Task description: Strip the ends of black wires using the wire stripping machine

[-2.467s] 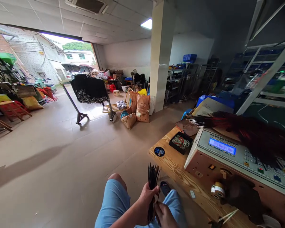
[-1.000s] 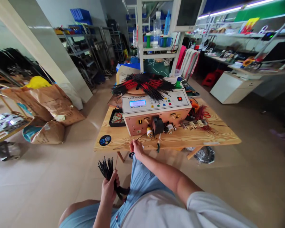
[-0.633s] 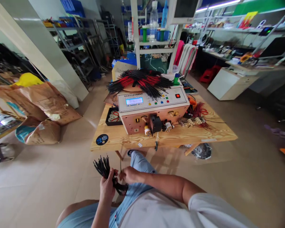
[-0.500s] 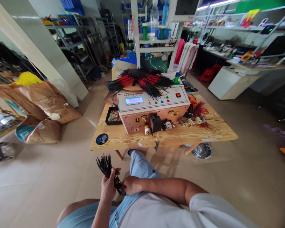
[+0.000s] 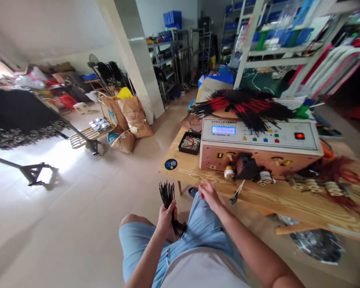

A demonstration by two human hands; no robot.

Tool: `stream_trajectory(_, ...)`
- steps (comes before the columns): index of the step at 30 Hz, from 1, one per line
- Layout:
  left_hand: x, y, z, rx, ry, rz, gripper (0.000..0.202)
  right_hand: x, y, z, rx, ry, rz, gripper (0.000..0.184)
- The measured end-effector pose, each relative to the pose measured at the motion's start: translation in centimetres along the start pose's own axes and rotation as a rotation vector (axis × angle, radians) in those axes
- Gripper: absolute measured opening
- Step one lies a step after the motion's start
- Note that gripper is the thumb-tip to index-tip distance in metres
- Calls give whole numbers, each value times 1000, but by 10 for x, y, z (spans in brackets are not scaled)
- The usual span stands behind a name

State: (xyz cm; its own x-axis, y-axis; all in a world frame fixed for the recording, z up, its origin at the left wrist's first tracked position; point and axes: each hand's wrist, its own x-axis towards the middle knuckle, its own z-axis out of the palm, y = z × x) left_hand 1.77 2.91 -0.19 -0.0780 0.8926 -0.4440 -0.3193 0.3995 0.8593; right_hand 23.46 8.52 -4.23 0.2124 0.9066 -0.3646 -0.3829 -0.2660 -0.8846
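Observation:
A bundle of black wires (image 5: 167,194) stands upright in my left hand (image 5: 167,216), whose fingers are wrapped round its middle. The upper ends fan out above the hand, and the lower ends hang over my lap. My right hand (image 5: 209,194) is apart from the bundle, over my knee and just in front of the table edge. Its fingers are loosely apart, with nothing visible in them. Beyond it stands a wire-cutting machine (image 5: 258,150) with a lit screen. Black and red wires (image 5: 243,105) lie heaped on top of the machine.
The machine sits on a wooden table (image 5: 186,170). A black tray (image 5: 189,143) of small parts is left of it. A small tool with pale handles (image 5: 235,197) hangs at the front edge. Brown sacks (image 5: 132,120) and a wheeled rack (image 5: 87,140) stand to the left.
My right hand has let go of the bundle's lower end and moved forward toward the table. The left hand still holds the wires. The view has turned left.

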Motion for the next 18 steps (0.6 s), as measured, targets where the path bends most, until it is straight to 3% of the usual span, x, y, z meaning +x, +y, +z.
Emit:
stream_trajectory(2,-2,-1,-3,-37,-16,-4,48,19,-22,-2,212,60,18,48)
stream_trajectory(6,-2,-2,-8,-74,-57,-37,50,35,-48,-5,477,36,-15,44)
stream_trajectory(18,1,-8,-10,-97,-37,-2,55,46,-50,3,586,75,-94,39)
